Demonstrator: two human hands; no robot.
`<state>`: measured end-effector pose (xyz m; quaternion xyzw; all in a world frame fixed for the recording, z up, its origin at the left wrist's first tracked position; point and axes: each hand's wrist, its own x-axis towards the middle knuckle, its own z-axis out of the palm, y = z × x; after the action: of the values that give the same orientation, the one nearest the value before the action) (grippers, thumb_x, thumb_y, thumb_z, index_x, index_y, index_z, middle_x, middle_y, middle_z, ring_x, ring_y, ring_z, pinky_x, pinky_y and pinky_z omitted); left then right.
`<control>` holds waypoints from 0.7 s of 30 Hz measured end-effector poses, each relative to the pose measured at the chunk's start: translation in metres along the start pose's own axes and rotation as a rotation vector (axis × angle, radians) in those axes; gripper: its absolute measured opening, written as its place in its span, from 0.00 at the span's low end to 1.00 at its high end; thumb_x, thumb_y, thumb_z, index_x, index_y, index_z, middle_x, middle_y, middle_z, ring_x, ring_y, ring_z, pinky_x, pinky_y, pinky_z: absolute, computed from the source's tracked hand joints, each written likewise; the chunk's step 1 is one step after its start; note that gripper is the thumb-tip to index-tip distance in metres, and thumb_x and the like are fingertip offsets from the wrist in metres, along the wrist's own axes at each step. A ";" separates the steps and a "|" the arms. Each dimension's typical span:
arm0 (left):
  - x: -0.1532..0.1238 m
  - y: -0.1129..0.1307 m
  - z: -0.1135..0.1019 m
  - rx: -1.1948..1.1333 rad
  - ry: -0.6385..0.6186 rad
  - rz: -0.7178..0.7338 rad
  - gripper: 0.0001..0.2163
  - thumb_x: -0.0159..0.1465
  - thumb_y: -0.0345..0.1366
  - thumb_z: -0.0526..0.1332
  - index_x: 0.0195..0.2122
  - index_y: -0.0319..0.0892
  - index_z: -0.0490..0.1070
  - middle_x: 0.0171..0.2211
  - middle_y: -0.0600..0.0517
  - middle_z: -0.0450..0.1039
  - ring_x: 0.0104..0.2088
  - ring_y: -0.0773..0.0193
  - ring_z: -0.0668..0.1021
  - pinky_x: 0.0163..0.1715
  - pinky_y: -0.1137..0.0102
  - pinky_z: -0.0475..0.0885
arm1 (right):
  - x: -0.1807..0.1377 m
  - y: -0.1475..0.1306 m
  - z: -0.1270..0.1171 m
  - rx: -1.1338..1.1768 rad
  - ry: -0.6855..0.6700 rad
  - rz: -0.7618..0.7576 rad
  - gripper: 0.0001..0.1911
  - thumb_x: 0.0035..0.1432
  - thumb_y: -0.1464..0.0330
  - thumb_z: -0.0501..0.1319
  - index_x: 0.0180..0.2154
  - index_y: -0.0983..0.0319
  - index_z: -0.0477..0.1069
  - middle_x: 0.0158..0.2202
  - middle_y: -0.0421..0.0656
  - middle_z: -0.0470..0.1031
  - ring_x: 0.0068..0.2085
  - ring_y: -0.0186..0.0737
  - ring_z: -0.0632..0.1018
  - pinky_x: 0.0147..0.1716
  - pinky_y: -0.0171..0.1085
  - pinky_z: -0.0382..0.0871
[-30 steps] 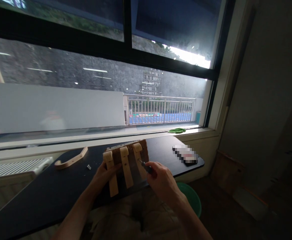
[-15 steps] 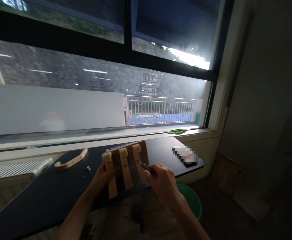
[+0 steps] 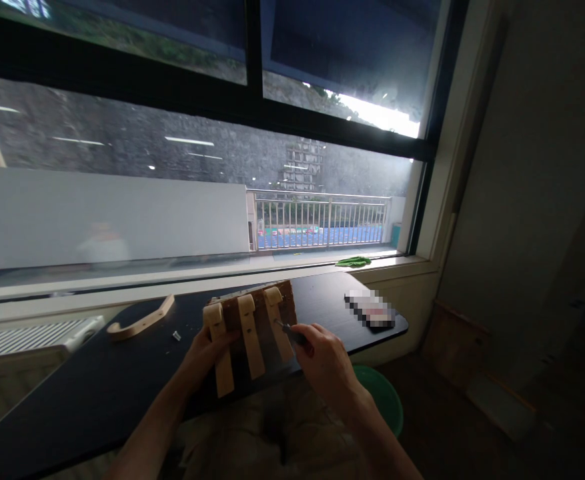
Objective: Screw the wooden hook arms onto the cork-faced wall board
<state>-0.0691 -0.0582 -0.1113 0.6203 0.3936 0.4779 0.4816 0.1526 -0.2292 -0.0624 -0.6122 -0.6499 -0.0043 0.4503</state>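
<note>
A brown wooden board (image 3: 286,305) stands tilted on the table, with three pale wooden strips, curled over at the top, lying across it: a left strip (image 3: 225,373), a middle strip (image 3: 255,353) and a right strip (image 3: 275,313). My left hand (image 3: 203,355) is closed around the board's left side, its thumb lying across the left strip. Pinched in my right hand (image 3: 326,360) is a screwdriver (image 3: 295,335) with a dark handle; its thin tip meets the right strip near a small hole or screw. The screw itself is too small to make out.
On the dark table (image 3: 102,393) lie a bent wooden piece (image 3: 142,325), a small metal screw (image 3: 177,335) and a blurred-out phone-like object (image 3: 369,310). A green leafy thing (image 3: 353,262) rests on the sill. Below right is a green basin (image 3: 385,400); a radiator (image 3: 37,337) stands left.
The fingers of my right hand have shifted slightly on the screwdriver's handle, and its tip stays at the right strip. The board and my left hand hold their place.
</note>
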 end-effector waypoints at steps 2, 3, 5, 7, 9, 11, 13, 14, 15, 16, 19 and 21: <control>0.000 -0.001 -0.001 0.005 0.004 0.008 0.21 0.53 0.40 0.69 0.47 0.41 0.69 0.38 0.48 0.79 0.38 0.54 0.81 0.33 0.68 0.76 | 0.000 -0.001 0.000 -0.021 0.010 0.015 0.15 0.57 0.72 0.58 0.46 0.56 0.73 0.38 0.39 0.78 0.34 0.35 0.76 0.36 0.32 0.64; 0.001 -0.002 -0.001 0.007 0.006 0.011 0.21 0.53 0.40 0.69 0.47 0.41 0.69 0.38 0.48 0.79 0.38 0.54 0.81 0.33 0.68 0.76 | 0.000 -0.001 0.000 -0.033 0.018 0.024 0.13 0.58 0.70 0.59 0.45 0.56 0.74 0.36 0.39 0.78 0.34 0.35 0.76 0.35 0.32 0.63; 0.001 -0.002 -0.001 0.012 0.004 0.013 0.20 0.53 0.39 0.69 0.46 0.40 0.70 0.38 0.47 0.79 0.37 0.55 0.81 0.33 0.68 0.76 | 0.000 -0.002 -0.001 -0.057 0.033 0.041 0.11 0.58 0.67 0.60 0.44 0.56 0.74 0.35 0.39 0.78 0.33 0.36 0.76 0.34 0.33 0.62; 0.001 -0.002 -0.002 0.014 -0.001 0.010 0.20 0.54 0.39 0.69 0.46 0.40 0.70 0.37 0.47 0.79 0.36 0.55 0.81 0.33 0.67 0.76 | 0.000 -0.002 -0.002 -0.078 0.048 0.054 0.09 0.59 0.64 0.60 0.41 0.56 0.75 0.33 0.39 0.78 0.33 0.36 0.76 0.33 0.33 0.60; 0.000 -0.001 -0.002 0.015 -0.001 0.006 0.20 0.53 0.39 0.69 0.46 0.40 0.70 0.36 0.47 0.79 0.35 0.55 0.81 0.33 0.66 0.76 | 0.001 -0.001 -0.001 -0.093 0.059 0.066 0.09 0.60 0.61 0.59 0.35 0.57 0.76 0.30 0.40 0.77 0.31 0.36 0.75 0.32 0.33 0.59; -0.001 0.000 -0.001 0.015 0.005 0.003 0.20 0.53 0.39 0.69 0.46 0.40 0.70 0.36 0.47 0.79 0.35 0.55 0.81 0.32 0.67 0.76 | 0.001 0.000 0.000 -0.099 0.068 0.080 0.12 0.60 0.60 0.58 0.30 0.58 0.75 0.28 0.40 0.75 0.30 0.36 0.74 0.31 0.33 0.58; -0.001 0.002 0.000 0.016 0.015 0.001 0.20 0.52 0.38 0.69 0.45 0.40 0.70 0.36 0.48 0.79 0.35 0.54 0.81 0.32 0.68 0.76 | 0.001 0.000 0.001 -0.091 0.076 0.093 0.10 0.60 0.61 0.57 0.34 0.58 0.75 0.28 0.39 0.75 0.30 0.36 0.74 0.30 0.33 0.58; -0.001 0.003 0.000 0.015 0.019 0.001 0.20 0.52 0.37 0.70 0.45 0.40 0.70 0.35 0.48 0.79 0.36 0.55 0.81 0.32 0.68 0.76 | 0.001 0.000 0.001 -0.082 0.079 0.099 0.09 0.60 0.62 0.57 0.39 0.57 0.74 0.29 0.39 0.76 0.29 0.35 0.74 0.30 0.33 0.58; -0.002 0.003 0.000 0.015 0.021 0.000 0.20 0.52 0.37 0.70 0.45 0.40 0.70 0.35 0.49 0.79 0.36 0.55 0.81 0.32 0.69 0.76 | 0.001 0.000 0.001 -0.072 0.079 0.101 0.10 0.61 0.63 0.57 0.42 0.57 0.73 0.29 0.38 0.76 0.29 0.35 0.74 0.30 0.33 0.58; -0.002 0.004 0.001 0.013 0.022 -0.002 0.20 0.51 0.36 0.70 0.45 0.40 0.70 0.35 0.49 0.79 0.36 0.55 0.81 0.33 0.69 0.76 | 0.002 0.000 0.001 -0.060 0.077 0.101 0.11 0.61 0.63 0.56 0.44 0.57 0.71 0.29 0.37 0.76 0.29 0.35 0.74 0.30 0.33 0.58; -0.001 0.004 0.001 0.007 0.032 -0.007 0.20 0.50 0.36 0.71 0.44 0.40 0.71 0.33 0.50 0.80 0.34 0.55 0.81 0.32 0.68 0.76 | 0.001 0.000 -0.001 -0.027 0.058 0.082 0.08 0.61 0.66 0.56 0.41 0.56 0.72 0.30 0.36 0.75 0.28 0.33 0.73 0.30 0.32 0.60; -0.001 0.002 0.001 0.002 0.037 -0.012 0.20 0.49 0.37 0.71 0.43 0.40 0.71 0.32 0.50 0.80 0.33 0.55 0.81 0.31 0.68 0.76 | 0.001 0.000 -0.001 -0.008 0.040 0.060 0.08 0.58 0.68 0.58 0.40 0.55 0.72 0.32 0.36 0.75 0.29 0.32 0.73 0.32 0.31 0.62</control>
<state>-0.0682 -0.0600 -0.1094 0.6096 0.4065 0.4860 0.4764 0.1534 -0.2293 -0.0608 -0.6328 -0.6222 -0.0058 0.4609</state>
